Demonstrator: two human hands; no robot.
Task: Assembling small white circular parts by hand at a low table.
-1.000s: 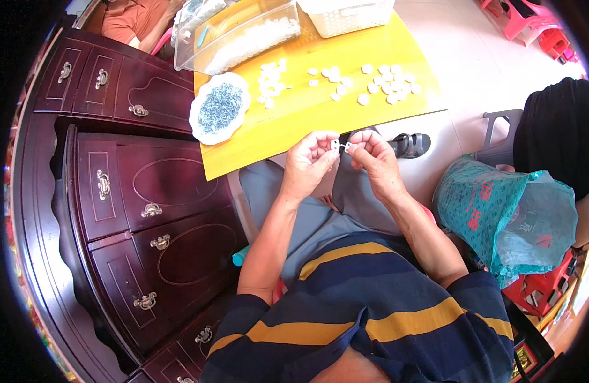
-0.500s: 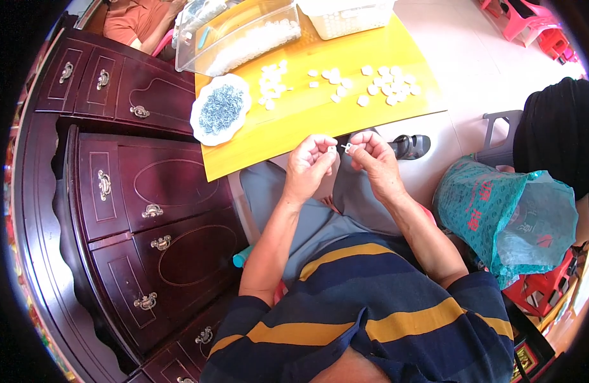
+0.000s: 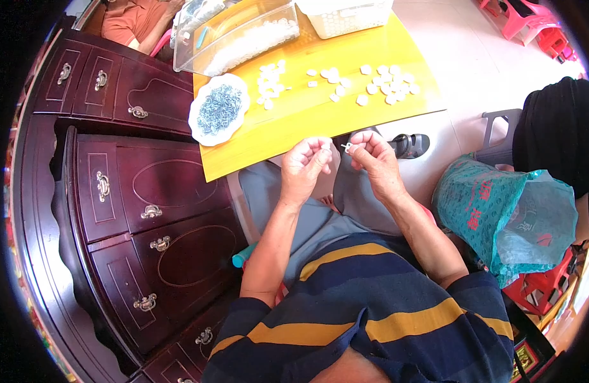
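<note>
Over my lap, just off the table's near edge, my left hand (image 3: 303,168) pinches a small white plastic piece (image 3: 326,146) between thumb and fingertips. Across a short gap, my right hand (image 3: 377,162) grips a small white clip-like piece (image 3: 349,147) with a looped end and a thin tip pointing left. The two pieces are apart. Both are too small to name exactly. Beyond my hands, several white pieces (image 3: 333,79) lie in loose groups on the yellow table (image 3: 275,137). A white scalloped dish (image 3: 195,121) full of small grey-blue metallic bits (image 3: 219,110) sits at the table's left edge.
A clear plastic bin (image 3: 186,57) with white parts and a white basket (image 3: 345,25) stand at the table's far side. Dark wooden drawers (image 3: 173,172) line my left. At right are a teal plastic bag (image 3: 467,198) and a grey stool (image 3: 495,137). Another person (image 3: 135,25) sits far left.
My left hand has shifted slightly left and turned, widening the gap between the two pieces. My right hand stays almost in place, still holding its clip-like piece.
</note>
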